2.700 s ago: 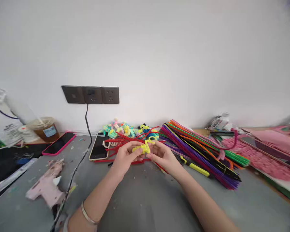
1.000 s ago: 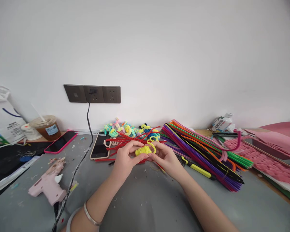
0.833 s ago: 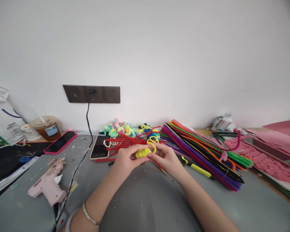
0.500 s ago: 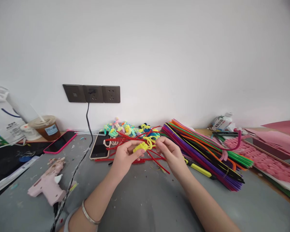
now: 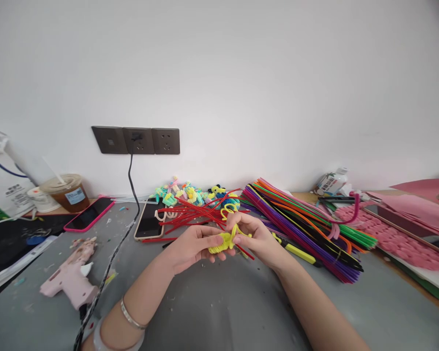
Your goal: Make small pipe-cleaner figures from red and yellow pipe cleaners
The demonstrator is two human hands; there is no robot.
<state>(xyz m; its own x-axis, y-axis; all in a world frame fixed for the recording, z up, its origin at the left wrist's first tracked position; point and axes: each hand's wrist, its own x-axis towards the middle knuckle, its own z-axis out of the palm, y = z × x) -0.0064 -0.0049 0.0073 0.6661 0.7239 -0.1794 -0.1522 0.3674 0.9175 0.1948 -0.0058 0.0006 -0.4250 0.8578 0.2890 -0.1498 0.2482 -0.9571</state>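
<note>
My left hand (image 5: 197, 247) pinches a coiled yellow pipe cleaner piece (image 5: 219, 246) between thumb and fingers. At its right end, my right hand (image 5: 256, 237) grips a loose yellow strand that loops up from the coil. Both hands are closed and nearly touch, low over the grey table. Just behind them lie scattered red pipe cleaners (image 5: 190, 214). A thick bundle of coloured pipe cleaners (image 5: 300, 224) rests to the right of my right hand, with a yellow utility knife (image 5: 300, 253) alongside it.
Small pastel pipe cleaner figures (image 5: 190, 192) sit against the wall. A phone (image 5: 149, 222) lies left of the red stems, and a pink-cased phone (image 5: 89, 214) farther left. A pink glue gun (image 5: 71, 275), a black cord (image 5: 111, 265) and a drink cup (image 5: 69, 195) occupy the left side.
Both hands have come lower and nearer to me with the yellow piece. My right hand has closed in on the coil, and the strand now bends upward beside it. The view has shifted slightly.
</note>
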